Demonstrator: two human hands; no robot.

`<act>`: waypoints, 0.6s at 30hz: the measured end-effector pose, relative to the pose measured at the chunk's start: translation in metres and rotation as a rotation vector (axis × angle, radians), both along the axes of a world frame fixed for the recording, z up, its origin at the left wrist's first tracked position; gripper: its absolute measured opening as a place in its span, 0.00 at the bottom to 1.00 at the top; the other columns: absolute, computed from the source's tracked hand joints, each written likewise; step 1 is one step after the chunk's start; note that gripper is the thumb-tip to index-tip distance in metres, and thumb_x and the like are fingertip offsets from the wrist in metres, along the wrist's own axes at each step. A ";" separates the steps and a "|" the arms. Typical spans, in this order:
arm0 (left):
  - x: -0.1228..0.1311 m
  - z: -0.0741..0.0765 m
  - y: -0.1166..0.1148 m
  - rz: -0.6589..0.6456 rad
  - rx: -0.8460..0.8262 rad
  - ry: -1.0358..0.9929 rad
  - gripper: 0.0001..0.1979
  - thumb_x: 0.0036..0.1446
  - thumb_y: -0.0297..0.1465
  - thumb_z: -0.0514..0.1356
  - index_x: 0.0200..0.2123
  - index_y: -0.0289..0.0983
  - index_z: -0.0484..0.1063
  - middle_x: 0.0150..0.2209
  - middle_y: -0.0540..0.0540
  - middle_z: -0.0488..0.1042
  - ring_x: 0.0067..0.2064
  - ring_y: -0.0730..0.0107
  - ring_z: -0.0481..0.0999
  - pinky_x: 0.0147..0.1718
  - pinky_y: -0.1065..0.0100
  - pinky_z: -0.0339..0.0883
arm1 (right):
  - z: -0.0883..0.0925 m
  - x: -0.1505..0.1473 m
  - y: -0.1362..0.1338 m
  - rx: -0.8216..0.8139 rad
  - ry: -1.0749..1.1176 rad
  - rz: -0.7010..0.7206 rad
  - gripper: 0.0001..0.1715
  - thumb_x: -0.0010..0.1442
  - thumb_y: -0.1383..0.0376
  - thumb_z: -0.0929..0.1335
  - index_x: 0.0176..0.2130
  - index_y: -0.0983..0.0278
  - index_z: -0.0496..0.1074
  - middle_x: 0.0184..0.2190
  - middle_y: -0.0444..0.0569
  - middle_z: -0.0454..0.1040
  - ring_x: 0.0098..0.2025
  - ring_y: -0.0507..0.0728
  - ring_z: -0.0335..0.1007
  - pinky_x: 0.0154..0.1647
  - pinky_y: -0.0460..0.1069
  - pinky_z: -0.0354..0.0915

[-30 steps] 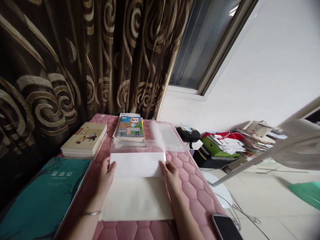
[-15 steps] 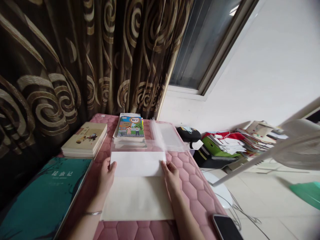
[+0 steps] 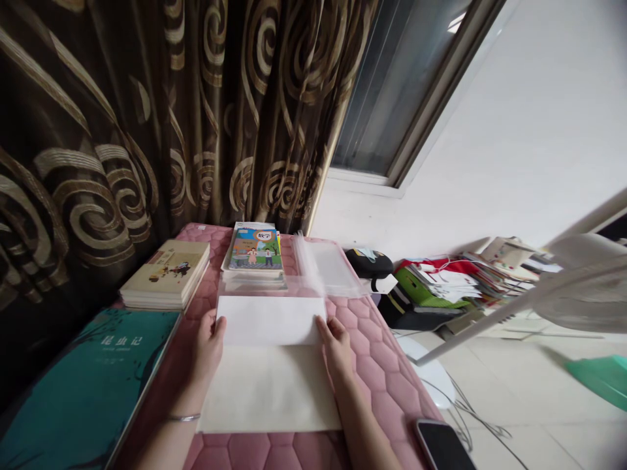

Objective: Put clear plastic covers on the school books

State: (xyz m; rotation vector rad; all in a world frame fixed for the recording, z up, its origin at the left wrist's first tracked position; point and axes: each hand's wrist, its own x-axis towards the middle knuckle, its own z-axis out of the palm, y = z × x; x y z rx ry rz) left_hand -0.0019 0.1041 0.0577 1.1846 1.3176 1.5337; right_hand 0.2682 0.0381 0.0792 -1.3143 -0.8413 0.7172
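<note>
A smooth white sheet (image 3: 272, 320) lies across the upper part of a larger cream sheet (image 3: 274, 388); I cannot tell whether the two are joined, as in a book with a folded flap. At the white sheet's left edge, my left hand (image 3: 211, 336) is closed with the thumb on top. My right hand (image 3: 334, 334) grips the opposite edge the same way. Both hands' lower fingers are partly hidden underneath. Clear plastic film (image 3: 304, 286) stretches just beyond the white sheet's far edge. Behind it sits a stack of books topped by a colourful maths textbook (image 3: 255, 248).
Left of my arm are a large teal book (image 3: 98, 385) and a stack of cream books (image 3: 166, 271). More clear plastic sleeves (image 3: 337, 266) lie at the back right of the pink quilted surface (image 3: 377, 365). A phone (image 3: 443, 445) rests near its right edge, beside a white fan (image 3: 490, 313).
</note>
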 end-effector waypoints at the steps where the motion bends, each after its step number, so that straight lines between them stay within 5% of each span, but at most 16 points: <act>1: 0.000 0.000 0.000 0.002 -0.001 0.012 0.23 0.45 0.48 0.63 0.39 0.38 0.69 0.35 0.45 0.77 0.38 0.61 0.75 0.39 0.63 0.69 | 0.002 0.000 -0.001 -0.006 0.023 0.023 0.24 0.49 0.44 0.72 0.26 0.61 0.69 0.23 0.42 0.69 0.28 0.55 0.62 0.28 0.48 0.58; 9: 0.002 0.008 -0.007 -0.034 -0.012 -0.043 0.24 0.47 0.48 0.63 0.42 0.38 0.68 0.38 0.45 0.77 0.40 0.61 0.76 0.39 0.63 0.70 | 0.001 -0.001 -0.001 -0.010 0.008 0.032 0.23 0.50 0.45 0.72 0.28 0.61 0.71 0.24 0.45 0.70 0.27 0.56 0.61 0.27 0.48 0.58; 18: -0.001 0.000 -0.001 -0.032 0.014 0.034 0.22 0.47 0.48 0.63 0.39 0.37 0.70 0.36 0.44 0.77 0.38 0.60 0.76 0.37 0.63 0.70 | 0.006 0.006 0.000 -0.045 -0.094 0.058 0.25 0.50 0.44 0.72 0.25 0.62 0.68 0.23 0.43 0.67 0.27 0.55 0.59 0.27 0.48 0.56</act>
